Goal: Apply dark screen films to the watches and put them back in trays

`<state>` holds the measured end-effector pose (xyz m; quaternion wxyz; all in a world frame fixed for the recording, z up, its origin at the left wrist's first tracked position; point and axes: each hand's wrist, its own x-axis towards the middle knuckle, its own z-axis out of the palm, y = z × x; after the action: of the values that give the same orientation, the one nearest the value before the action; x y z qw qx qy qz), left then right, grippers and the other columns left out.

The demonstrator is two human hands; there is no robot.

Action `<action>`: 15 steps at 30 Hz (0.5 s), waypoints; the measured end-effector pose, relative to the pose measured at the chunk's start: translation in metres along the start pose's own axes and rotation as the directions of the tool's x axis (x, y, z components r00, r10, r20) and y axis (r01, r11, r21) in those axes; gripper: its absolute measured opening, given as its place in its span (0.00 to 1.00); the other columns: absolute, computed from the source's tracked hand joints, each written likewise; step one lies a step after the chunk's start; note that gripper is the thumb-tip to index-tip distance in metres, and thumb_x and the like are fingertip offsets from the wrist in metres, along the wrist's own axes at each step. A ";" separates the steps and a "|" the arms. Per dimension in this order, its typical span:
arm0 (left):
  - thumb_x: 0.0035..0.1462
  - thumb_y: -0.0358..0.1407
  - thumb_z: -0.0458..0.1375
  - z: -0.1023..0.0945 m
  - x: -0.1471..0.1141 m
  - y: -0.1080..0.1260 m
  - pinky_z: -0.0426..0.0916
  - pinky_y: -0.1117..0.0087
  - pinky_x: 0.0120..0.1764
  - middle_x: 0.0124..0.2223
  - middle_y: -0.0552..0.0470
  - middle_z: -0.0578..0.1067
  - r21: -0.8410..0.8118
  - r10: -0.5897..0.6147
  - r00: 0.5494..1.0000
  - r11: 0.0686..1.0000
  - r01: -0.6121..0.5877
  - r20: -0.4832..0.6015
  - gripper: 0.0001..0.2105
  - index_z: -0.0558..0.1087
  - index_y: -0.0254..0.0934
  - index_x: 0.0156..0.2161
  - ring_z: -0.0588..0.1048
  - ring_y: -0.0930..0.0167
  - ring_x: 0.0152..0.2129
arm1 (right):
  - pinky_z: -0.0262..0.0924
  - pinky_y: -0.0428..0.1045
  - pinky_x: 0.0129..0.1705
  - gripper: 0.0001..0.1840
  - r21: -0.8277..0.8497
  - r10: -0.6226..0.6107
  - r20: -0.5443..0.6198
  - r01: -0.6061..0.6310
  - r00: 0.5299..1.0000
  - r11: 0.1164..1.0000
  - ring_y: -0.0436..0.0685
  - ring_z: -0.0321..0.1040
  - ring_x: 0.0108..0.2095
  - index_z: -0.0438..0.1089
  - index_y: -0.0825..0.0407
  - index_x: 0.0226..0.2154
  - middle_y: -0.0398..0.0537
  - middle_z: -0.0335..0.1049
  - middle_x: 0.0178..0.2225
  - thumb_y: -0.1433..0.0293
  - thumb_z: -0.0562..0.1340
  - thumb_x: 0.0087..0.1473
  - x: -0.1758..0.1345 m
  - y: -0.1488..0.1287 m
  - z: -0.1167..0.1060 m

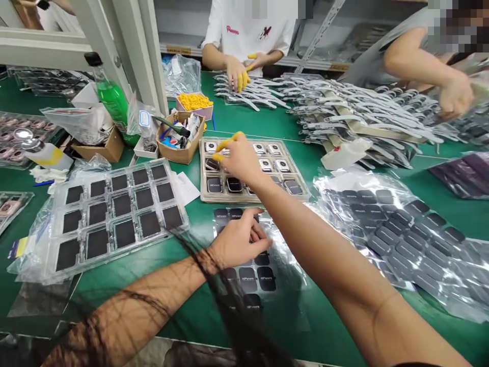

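My right hand (239, 159) reaches over a clear plastic tray (254, 199), with yellow finger cots on its fingertips. Those fingers are spread, and one tip is at a dark square piece (211, 164) in the left column. White square watch-like cases (281, 165) fill other cells, and the front row has black-faced pieces (214, 185). Closer to me, my left hand (239, 239) rests with loosely bent fingers on a clear sheet of black rounded-square stickers (248, 279) bearing pale print. The left palm side is hidden.
A tray of black squares (122, 204) stands at left. More sticker sheets (405, 234) lie at right. Behind are a parts box (181, 145), a green bottle (114, 104), yellow finger cots (194, 102) and piled pale straps (351, 112). Two people work across the table.
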<state>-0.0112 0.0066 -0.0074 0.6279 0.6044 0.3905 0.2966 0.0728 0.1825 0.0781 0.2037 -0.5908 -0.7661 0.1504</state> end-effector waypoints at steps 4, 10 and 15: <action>0.49 0.40 0.89 0.001 0.003 -0.009 0.86 0.40 0.51 0.47 0.43 0.93 0.012 0.044 0.998 0.999 -0.045 0.045 0.45 0.79 0.56 0.70 0.93 0.45 0.44 | 0.76 0.61 0.59 0.21 -0.199 0.066 0.070 -0.051 0.995 0.979 0.79 0.90 0.54 0.92 0.52 0.55 0.64 0.92 0.44 0.52 0.71 0.83 -0.011 0.019 -0.002; 0.51 0.38 0.88 0.001 0.002 -0.010 0.86 0.41 0.51 0.46 0.44 0.93 0.032 0.052 0.998 0.998 -0.053 0.033 0.43 0.78 0.55 0.70 0.93 0.47 0.42 | 0.79 0.64 0.60 0.20 -0.255 0.059 0.103 -0.031 0.993 0.967 0.82 0.91 0.56 0.90 0.51 0.55 0.67 0.95 0.48 0.52 0.77 0.77 0.000 0.025 -0.010; 0.53 0.37 0.89 -0.002 -0.002 0.003 0.85 0.46 0.49 0.44 0.47 0.92 -0.024 0.044 0.997 0.999 -0.045 -0.057 0.39 0.79 0.52 0.66 0.90 0.52 0.40 | 0.85 0.66 0.52 0.20 0.288 0.178 -0.047 -0.157 0.983 0.945 0.73 0.89 0.45 0.86 0.47 0.42 0.57 0.89 0.39 0.49 0.83 0.67 -0.040 0.040 -0.035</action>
<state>-0.0134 0.0059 -0.0042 0.6174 0.5963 0.3908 0.3323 0.1325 0.1534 0.0848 0.3001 -0.6235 -0.6759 0.2536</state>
